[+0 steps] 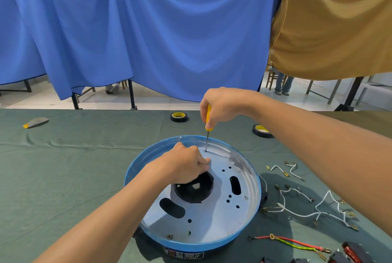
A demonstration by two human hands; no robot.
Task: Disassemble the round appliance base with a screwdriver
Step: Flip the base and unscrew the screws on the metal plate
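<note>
The round appliance base [212, 243] has a blue outer wall and a silver metal plate inside with a black central hole and several slots. It lies on the green cloth in front of me. My right hand [220, 105] grips the yellow handle of a screwdriver [208, 122], held upright with its tip on a screw [205, 150] at the plate's far side. My left hand [188, 165] rests inside the base with curled fingers gripping the plate at the edge of the central hole, just below the screw. Another screw [246, 197] sits at the plate's right.
Two black-and-yellow tape rolls [179, 116] [262, 130] lie behind the base. Loose white wires [301, 199] and red and green-yellow wires [297, 243] lie to the right, with black and red parts [352, 252] at the lower right. A grey-yellow tool [35, 122] is far left.
</note>
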